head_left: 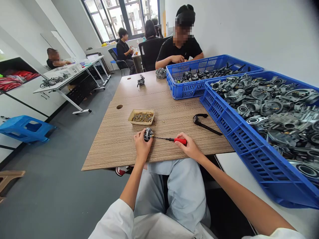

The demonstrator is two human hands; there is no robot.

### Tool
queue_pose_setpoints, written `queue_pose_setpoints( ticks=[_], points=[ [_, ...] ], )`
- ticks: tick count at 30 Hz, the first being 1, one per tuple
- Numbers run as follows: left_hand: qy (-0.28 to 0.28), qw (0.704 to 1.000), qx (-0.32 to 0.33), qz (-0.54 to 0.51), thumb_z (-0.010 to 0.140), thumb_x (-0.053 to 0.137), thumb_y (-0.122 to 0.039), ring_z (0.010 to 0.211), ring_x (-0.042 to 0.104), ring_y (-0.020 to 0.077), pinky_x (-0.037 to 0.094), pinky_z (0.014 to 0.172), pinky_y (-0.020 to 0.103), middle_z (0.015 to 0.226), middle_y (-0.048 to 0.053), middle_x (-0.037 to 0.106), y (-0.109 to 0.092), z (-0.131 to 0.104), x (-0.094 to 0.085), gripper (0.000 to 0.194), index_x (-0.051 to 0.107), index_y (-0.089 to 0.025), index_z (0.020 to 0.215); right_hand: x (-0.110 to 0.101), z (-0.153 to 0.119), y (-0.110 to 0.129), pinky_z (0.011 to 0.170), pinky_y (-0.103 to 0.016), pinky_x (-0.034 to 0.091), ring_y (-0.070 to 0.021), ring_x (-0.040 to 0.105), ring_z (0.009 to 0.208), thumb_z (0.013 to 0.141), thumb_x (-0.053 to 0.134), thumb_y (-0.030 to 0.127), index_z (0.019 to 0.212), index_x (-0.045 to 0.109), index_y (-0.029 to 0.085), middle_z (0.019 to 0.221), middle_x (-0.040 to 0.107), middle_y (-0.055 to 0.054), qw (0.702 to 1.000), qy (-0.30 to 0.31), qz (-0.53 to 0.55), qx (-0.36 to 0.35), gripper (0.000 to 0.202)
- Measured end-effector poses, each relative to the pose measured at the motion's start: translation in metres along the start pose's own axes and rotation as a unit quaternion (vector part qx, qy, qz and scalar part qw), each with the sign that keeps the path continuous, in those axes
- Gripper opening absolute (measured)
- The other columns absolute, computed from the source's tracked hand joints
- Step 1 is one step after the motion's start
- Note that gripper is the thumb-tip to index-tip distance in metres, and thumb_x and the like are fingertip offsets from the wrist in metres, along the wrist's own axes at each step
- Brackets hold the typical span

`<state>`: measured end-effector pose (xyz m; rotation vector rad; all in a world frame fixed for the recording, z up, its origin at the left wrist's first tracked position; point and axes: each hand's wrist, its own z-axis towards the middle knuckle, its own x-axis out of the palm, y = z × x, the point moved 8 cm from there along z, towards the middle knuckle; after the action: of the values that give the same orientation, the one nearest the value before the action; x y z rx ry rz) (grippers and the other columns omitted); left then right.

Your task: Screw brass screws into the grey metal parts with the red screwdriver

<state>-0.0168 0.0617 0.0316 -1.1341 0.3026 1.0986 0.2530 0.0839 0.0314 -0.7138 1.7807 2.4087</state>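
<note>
Near the front edge of the wooden table [117,146], my left hand [143,145] grips a small grey metal part [148,133], fingers wrapped round its left side. My right hand [188,144] is closed on the red handle of a screwdriver [179,141]. The screwdriver's thin dark shaft points left, and its tip meets a small brass-coloured piece on the right side of the metal part. Just behind the part sits a beige tray [130,120] full of small brass and grey screws. A few loose small pieces lie to the right of the tray.
A black wristwatch [206,126] lies right of my hands. Two blue crates [231,119] [184,89] of metal parts stand at the right. Another metal part [141,80] sits farther back. A person [179,49] in black sits across the table; others sit beyond.
</note>
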Motion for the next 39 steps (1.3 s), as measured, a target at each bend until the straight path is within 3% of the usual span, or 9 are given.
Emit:
queue_pose_setpoints(
  ticks=[7, 13, 19, 24, 31, 35, 39],
  points=[
    [0.005, 1.0, -0.001, 0.004, 0.085, 0.068, -0.029, 0.113, 0.053, 0.0328, 0.046, 0.103, 0.049, 0.122, 0.011, 0.065, 0.0, 0.0, 0.001, 0.05, 0.063, -0.024, 0.134, 0.005, -0.001, -0.007, 0.055, -0.028, 0.04, -0.0151, 0.049, 0.052, 0.098, 0.06, 0.055, 0.081, 0.056, 0.024, 0.057, 0.053, 0.005, 0.996, 0.008, 0.066, 0.063, 0.035],
    [0.007, 1.0, 0.001, -0.001, 0.084, 0.069, -0.028, 0.114, 0.056, 0.0319, 0.047, 0.103, 0.047, 0.121, 0.011, 0.065, -0.002, 0.0, 0.001, 0.049, 0.064, -0.024, 0.133, 0.005, 0.001, -0.009, 0.054, -0.028, 0.04, -0.0145, 0.047, 0.05, 0.098, 0.058, 0.061, 0.078, 0.055, 0.024, 0.054, 0.053, 0.004, 0.993, 0.005, 0.095, 0.066, 0.042],
    [-0.008, 0.999, -0.045, -0.015, 0.084, 0.074, -0.047, 0.112, 0.062, 0.0308, 0.048, 0.099, 0.046, 0.114, 0.009, 0.067, 0.004, 0.002, -0.003, 0.037, 0.073, -0.026, 0.114, -0.003, 0.002, -0.022, 0.041, -0.027, 0.033, -0.0135, 0.041, 0.043, 0.091, 0.059, 0.072, 0.08, 0.051, 0.025, 0.05, 0.047, 0.005, 0.978, -0.05, 0.173, 0.107, 0.049],
    [0.004, 0.998, -0.047, -0.04, 0.086, 0.073, -0.051, 0.107, 0.064, 0.0308, 0.048, 0.097, 0.045, 0.109, 0.009, 0.073, 0.002, 0.004, -0.004, 0.039, 0.07, -0.025, 0.115, -0.005, 0.002, -0.025, 0.039, -0.026, 0.032, -0.0133, 0.04, 0.043, 0.09, 0.059, 0.074, 0.08, 0.051, 0.025, 0.05, 0.045, 0.005, 0.974, -0.065, 0.179, 0.119, 0.05],
    [-0.004, 0.982, -0.106, -0.155, 0.104, 0.04, -0.041, 0.103, 0.068, 0.023, 0.052, 0.093, 0.037, 0.109, 0.009, 0.075, 0.022, 0.008, -0.001, 0.036, 0.069, -0.02, 0.108, -0.005, 0.002, -0.026, 0.039, -0.025, 0.031, -0.0126, 0.04, 0.042, 0.09, 0.061, 0.071, 0.079, 0.053, 0.025, 0.049, 0.046, 0.005, 0.974, -0.069, 0.184, 0.117, 0.048],
    [-0.012, 0.987, -0.088, -0.133, 0.104, 0.04, -0.04, 0.11, 0.066, 0.0244, 0.049, 0.102, 0.041, 0.113, 0.01, 0.075, 0.023, 0.01, -0.001, 0.037, 0.07, -0.02, 0.108, -0.005, 0.002, -0.027, 0.039, -0.026, 0.032, -0.0129, 0.041, 0.042, 0.09, 0.062, 0.07, 0.079, 0.054, 0.024, 0.049, 0.046, 0.005, 0.974, -0.066, 0.181, 0.116, 0.048],
    [-0.035, 0.986, -0.086, -0.136, 0.105, 0.039, -0.041, 0.112, 0.065, 0.0241, 0.05, 0.101, 0.039, 0.117, 0.011, 0.072, 0.022, 0.008, -0.005, 0.037, 0.069, -0.02, 0.114, -0.005, 0.002, -0.029, 0.039, -0.025, 0.031, -0.0127, 0.04, 0.042, 0.09, 0.063, 0.069, 0.081, 0.055, 0.024, 0.049, 0.045, 0.005, 0.972, -0.072, 0.188, 0.119, 0.046]
  ],
)
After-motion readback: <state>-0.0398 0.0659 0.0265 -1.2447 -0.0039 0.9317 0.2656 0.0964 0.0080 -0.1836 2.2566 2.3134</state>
